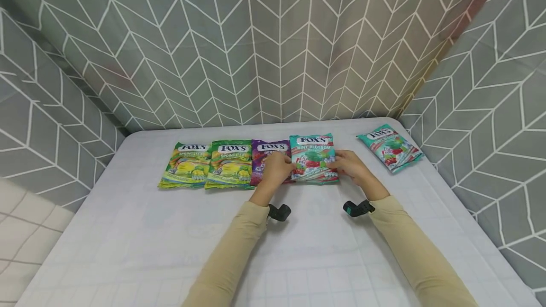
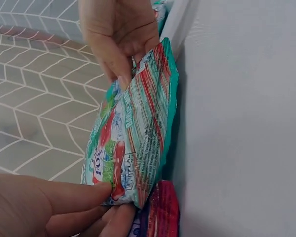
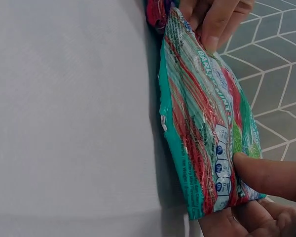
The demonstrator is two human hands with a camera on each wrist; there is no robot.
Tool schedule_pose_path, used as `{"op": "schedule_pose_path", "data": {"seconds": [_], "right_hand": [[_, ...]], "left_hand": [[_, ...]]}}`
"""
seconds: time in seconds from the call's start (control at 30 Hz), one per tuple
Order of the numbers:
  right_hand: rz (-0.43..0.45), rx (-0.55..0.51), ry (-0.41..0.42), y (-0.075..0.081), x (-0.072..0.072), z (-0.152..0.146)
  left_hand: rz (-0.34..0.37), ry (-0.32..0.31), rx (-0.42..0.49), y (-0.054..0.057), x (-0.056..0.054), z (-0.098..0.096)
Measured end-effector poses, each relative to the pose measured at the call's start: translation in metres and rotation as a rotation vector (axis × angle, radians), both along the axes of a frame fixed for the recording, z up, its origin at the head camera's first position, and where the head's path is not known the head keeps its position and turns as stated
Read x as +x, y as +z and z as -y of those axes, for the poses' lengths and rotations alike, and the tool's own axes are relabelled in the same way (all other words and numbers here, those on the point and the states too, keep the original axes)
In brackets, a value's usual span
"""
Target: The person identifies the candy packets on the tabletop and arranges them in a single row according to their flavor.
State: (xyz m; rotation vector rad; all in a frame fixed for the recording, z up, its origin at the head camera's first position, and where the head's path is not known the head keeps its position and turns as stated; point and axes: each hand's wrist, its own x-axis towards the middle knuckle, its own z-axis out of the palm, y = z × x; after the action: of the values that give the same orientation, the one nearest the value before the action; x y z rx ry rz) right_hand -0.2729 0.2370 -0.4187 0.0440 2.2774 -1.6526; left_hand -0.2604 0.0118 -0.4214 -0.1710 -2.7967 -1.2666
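A teal mint blossom candy bag [image 1: 313, 159] is held by both hands near the table's far side. My left hand [image 1: 278, 168] pinches its left edge, thumb on the front and fingers behind, as the left wrist view shows. On the opposite edge my right hand [image 1: 350, 167] pinches it the same way, its thumb [image 3: 266, 173] over the printed front. A purple berry candy bag [image 1: 258, 165] lies directly to the left, partly covered by my left hand. In both wrist views the teal bag's lower edge stands close to the white surface.
Two yellow-green spring tea candy bags [image 1: 230, 165] lie side by side on the left. Another teal mint candy bag [image 1: 390, 148] lies tilted at the far right. The white table [image 1: 170, 240] ends against a grey patterned curtain [image 1: 264, 51] at the back.
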Motion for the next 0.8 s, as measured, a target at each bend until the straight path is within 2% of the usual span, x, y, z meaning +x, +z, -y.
{"op": "schedule_pose_path", "data": {"seconds": [0.2,0.4,0.6,0.8], "right_hand": [[-0.024,0.067,-0.017,-0.005,-0.004,0.000],[-0.056,0.126,-0.040,-0.011,-0.004,0.000],[-0.084,0.176,-0.053,-0.014,-0.004,-0.001],[-0.116,0.194,-0.051,-0.016,-0.002,-0.002]], "left_hand": [[-0.044,0.008,-0.055,-0.002,0.000,-0.002],[-0.044,0.013,-0.050,-0.005,0.000,-0.003],[-0.074,0.022,-0.059,-0.008,0.001,-0.004],[-0.049,0.045,-0.031,-0.009,0.003,-0.005]]}}
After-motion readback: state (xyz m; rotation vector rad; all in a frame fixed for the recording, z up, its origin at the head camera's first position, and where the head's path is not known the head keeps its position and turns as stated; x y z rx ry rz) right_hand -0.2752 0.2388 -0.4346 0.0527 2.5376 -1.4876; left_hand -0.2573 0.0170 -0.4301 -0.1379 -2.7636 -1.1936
